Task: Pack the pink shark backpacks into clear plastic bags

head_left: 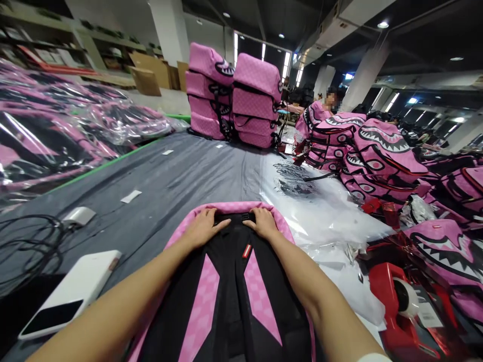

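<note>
A pink-and-black backpack (232, 281) lies right in front of me, its black back side with two shoulder straps facing up. Pink checked panels run along the straps, and a small red label (247, 251) sits on the right one. At the far end, my left hand (206, 226) grips the left part of the edge, thumb pointing inward. My right hand (263, 221) holds the same edge on the right, beside a small black buckle (247, 217). The fingertips of both hands are partly hidden behind the edge.
Stacked pink backpacks (254, 100) stand at the table's far end, more shark-face backpacks (385, 151) on the right. Plastic-wrapped ones (45, 136) lie left. A white power bank (75, 291), black cables (30, 241), clear plastic sheets (313, 211) and a red tape dispenser (387, 301) are close by.
</note>
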`<state>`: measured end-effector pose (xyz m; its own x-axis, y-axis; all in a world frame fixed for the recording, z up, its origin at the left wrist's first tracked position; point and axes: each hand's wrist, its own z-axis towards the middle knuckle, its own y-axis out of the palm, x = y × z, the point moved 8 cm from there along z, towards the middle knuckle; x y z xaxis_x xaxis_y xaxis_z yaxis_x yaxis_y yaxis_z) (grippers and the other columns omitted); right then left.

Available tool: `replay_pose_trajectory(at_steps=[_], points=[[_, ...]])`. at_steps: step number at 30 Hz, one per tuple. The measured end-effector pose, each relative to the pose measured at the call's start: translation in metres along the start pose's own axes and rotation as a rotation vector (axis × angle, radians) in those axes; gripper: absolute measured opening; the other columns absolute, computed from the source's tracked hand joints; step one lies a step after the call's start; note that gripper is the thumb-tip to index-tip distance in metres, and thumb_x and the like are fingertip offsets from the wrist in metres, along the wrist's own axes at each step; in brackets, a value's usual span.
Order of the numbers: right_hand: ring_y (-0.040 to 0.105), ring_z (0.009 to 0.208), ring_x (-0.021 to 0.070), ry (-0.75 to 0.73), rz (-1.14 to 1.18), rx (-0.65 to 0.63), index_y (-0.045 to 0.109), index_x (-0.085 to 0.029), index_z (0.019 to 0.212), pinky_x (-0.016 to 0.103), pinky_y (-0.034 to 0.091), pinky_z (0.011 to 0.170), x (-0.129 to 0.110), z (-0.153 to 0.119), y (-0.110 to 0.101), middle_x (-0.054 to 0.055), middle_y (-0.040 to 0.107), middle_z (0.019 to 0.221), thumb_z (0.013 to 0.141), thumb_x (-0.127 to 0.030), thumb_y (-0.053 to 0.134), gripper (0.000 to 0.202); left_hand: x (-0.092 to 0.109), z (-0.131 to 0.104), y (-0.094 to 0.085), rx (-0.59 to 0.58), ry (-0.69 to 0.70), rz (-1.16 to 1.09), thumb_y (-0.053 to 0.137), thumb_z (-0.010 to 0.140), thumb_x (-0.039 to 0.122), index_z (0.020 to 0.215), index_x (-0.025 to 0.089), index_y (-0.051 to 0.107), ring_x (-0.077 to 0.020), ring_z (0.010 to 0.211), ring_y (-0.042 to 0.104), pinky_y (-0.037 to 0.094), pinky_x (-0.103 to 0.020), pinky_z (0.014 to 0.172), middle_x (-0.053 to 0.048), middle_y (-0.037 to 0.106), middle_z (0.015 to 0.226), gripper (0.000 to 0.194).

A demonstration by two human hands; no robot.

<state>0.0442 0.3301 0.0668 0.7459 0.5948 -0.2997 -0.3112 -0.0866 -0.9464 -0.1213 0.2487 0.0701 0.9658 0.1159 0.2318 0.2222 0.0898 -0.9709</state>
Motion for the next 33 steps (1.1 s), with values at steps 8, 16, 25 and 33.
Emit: replay_pose_trajectory(at_steps=[8, 16, 25, 33], points=[[0.059, 0.117, 0.032, 0.017, -0.119, 0.046, 0.062, -0.013, 0.121, 0.046, 0.045, 0.101, -0.021, 0.001, -0.001, 0.018, 0.067, 0.121, 0.097, -0.049, 0.063, 0.043, 0.032, -0.025, 0.036, -0.142, -0.172, -0.017, 0.047, 0.082, 0.082, 0.158, 0.019, 0.036, -0.0521, 0.153, 0.018, 0.022, -0.07, 0.117, -0.03, 0.016, 0.168, 0.099], [0.056, 0.13, 0.0287, 0.009, -0.228, -0.042, 0.06, -0.022, 0.133, 0.037, 0.047, 0.1, 0.015, 0.021, -0.056, 0.014, 0.061, 0.139, 0.084, -0.023, 0.078, 0.052, 0.017, -0.024, 0.032, 0.066, -0.224, -0.064, 0.051, 0.087, 0.076, 0.156, 0.026, 0.039, -0.0442, 0.152, 0.029, 0.024, -0.058, 0.123, -0.023, 0.014, 0.17, 0.087], [0.073, 0.093, 0.0238, 0.1, -0.298, -0.366, 0.074, -0.023, 0.094, 0.023, 0.05, 0.069, 0.037, 0.092, -0.023, 0.003, 0.077, 0.101, 0.054, -0.019, 0.097, 0.047, 0.034, -0.011, 0.047, 0.256, 0.24, 0.046, 0.049, 0.098, 0.053, 0.146, 0.033, 0.054, -0.0335, 0.152, 0.034, 0.027, -0.059, 0.123, -0.009, 0.037, 0.165, 0.052], [0.043, 0.144, 0.0301, 0.011, -0.264, -0.097, 0.061, -0.019, 0.133, 0.051, 0.036, 0.117, -0.023, -0.04, -0.045, 0.014, 0.051, 0.153, 0.099, -0.019, 0.058, 0.034, 0.033, 0.015, 0.031, 0.225, 0.216, -0.04, 0.052, 0.098, 0.049, 0.14, 0.028, 0.061, -0.0354, 0.15, 0.037, 0.026, -0.06, 0.122, -0.013, 0.044, 0.161, 0.048]])
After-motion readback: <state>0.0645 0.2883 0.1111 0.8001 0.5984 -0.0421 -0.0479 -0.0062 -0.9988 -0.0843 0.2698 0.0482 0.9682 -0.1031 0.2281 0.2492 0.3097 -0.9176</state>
